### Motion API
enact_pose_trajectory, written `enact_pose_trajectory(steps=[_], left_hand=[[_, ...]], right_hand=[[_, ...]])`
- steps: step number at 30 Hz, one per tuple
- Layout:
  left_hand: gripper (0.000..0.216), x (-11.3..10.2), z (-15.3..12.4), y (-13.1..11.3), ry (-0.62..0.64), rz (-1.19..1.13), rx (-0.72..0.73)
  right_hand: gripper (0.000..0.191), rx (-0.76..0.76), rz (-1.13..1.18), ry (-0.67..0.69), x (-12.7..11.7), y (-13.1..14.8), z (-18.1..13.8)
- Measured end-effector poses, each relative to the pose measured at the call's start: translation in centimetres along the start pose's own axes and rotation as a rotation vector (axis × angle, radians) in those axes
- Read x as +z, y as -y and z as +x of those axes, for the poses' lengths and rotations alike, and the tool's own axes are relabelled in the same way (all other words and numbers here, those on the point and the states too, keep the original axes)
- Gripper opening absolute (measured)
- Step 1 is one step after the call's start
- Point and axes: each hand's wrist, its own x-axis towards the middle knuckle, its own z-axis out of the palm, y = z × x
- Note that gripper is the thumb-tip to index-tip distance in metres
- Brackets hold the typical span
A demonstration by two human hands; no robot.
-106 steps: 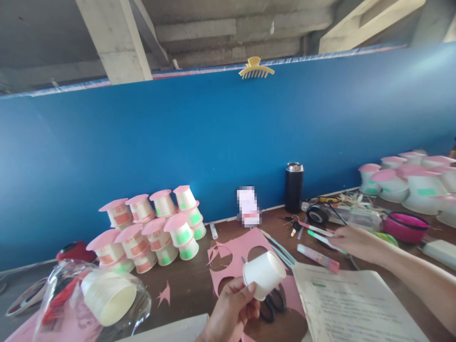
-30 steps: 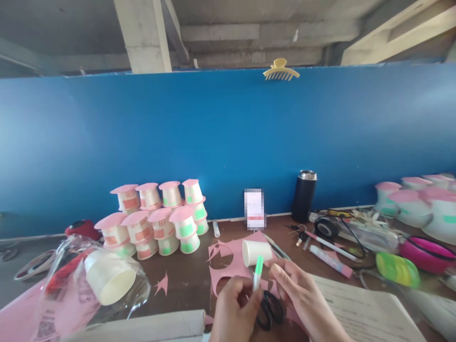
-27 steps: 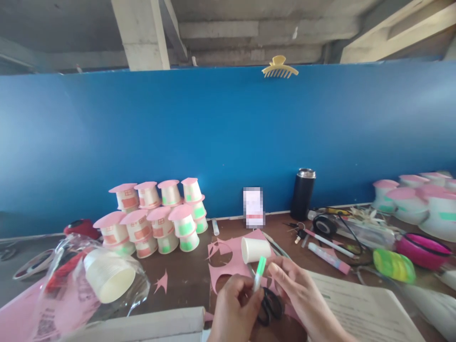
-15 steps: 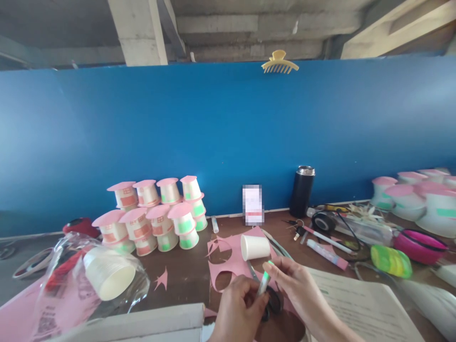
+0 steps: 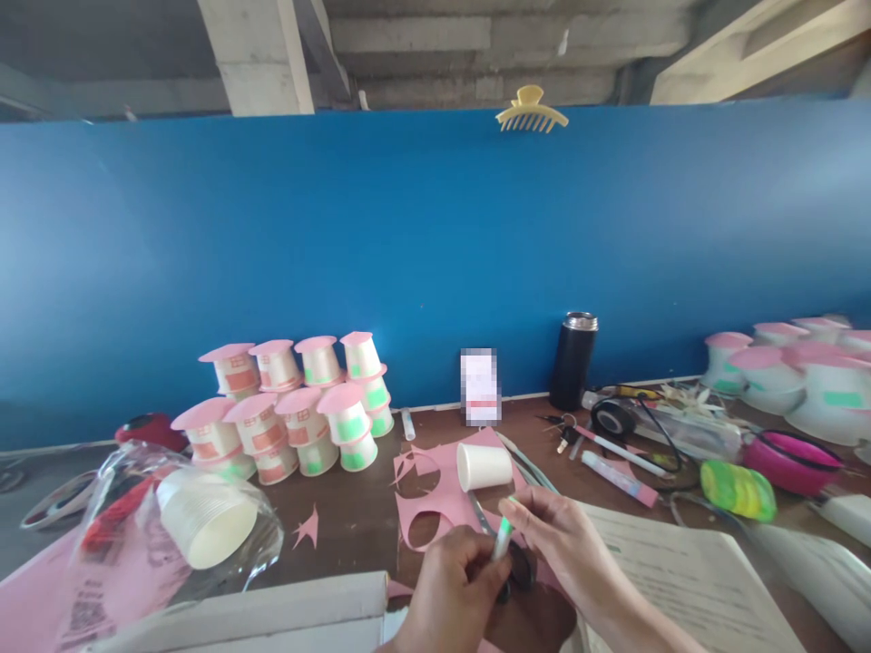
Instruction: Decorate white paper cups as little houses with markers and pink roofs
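Observation:
A slim white marker with a green end (image 5: 503, 535) is held upright between my two hands. My left hand (image 5: 455, 585) is closed around its white barrel. At the top, my right hand (image 5: 563, 537) pinches the green end between thumb and fingers. Just beyond my hands, a white paper cup (image 5: 485, 467) lies on its side upon a cut pink sheet (image 5: 430, 501) with round holes. Beneath my hands, scissors with dark handles (image 5: 523, 569) are partly hidden.
Stacked paper cups with pink tops (image 5: 319, 408) stand at left, behind bagged cups (image 5: 204, 521). A black bottle (image 5: 572, 363) is near the blue partition (image 5: 422, 227). Right: printed paper (image 5: 680, 571), a glue-like tube (image 5: 619, 478), cables, a pink pouch (image 5: 793, 467) and more cups (image 5: 826, 394).
The view has shifted slightly, so everything sits a little higher and further left. Both hands keep the same grip on the marker.

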Motion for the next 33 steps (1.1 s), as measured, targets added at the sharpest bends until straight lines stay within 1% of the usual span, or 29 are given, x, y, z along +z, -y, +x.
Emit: enact_pose_trajectory(steps=[4,7,9,11,14,16,20,23,29,33], left_hand=[[0.021,0.1,0.1,0.2,0.008,-0.086,0.003],[0.025,0.1,0.1,0.2,0.063,-0.197,-0.004],[0.026,0.1,0.0,0.2,0.092,-0.246,0.008],[0.028,0.0,-0.1,0.3,0.092,-0.262,0.012],[0.030,0.1,-0.2,0.6,0.069,-0.260,0.002],[0.029,0.2,-0.1,0.7,0.062,-0.262,-0.010],[0.023,0.4,0.0,0.4,0.058,-0.224,-0.052],[0.018,0.4,0.1,0.0,0.057,-0.188,-0.057],[0.011,0.4,0.0,-0.1,0.041,-0.127,-0.093],[0.011,0.6,0.0,0.3,0.009,-0.079,-0.112]], right_hand=[[0.043,0.027,0.006,-0.028,0.2,-0.1,0.2],[0.045,0.071,0.032,-0.031,0.6,-0.1,0.1],[0.047,0.103,0.049,-0.013,0.8,0.1,-0.1],[0.048,0.137,0.097,0.034,0.9,0.3,-0.4],[0.046,0.147,0.190,0.136,0.7,0.6,-0.6],[0.045,0.138,0.204,0.165,0.5,0.6,-0.7],[0.047,0.178,0.165,0.139,0.3,0.6,-0.6],[0.047,0.180,0.140,0.116,0.4,0.5,-0.5],[0.046,0.207,0.138,0.113,0.2,0.7,-0.3],[0.042,0.146,0.181,0.063,0.0,1.4,-0.3]])
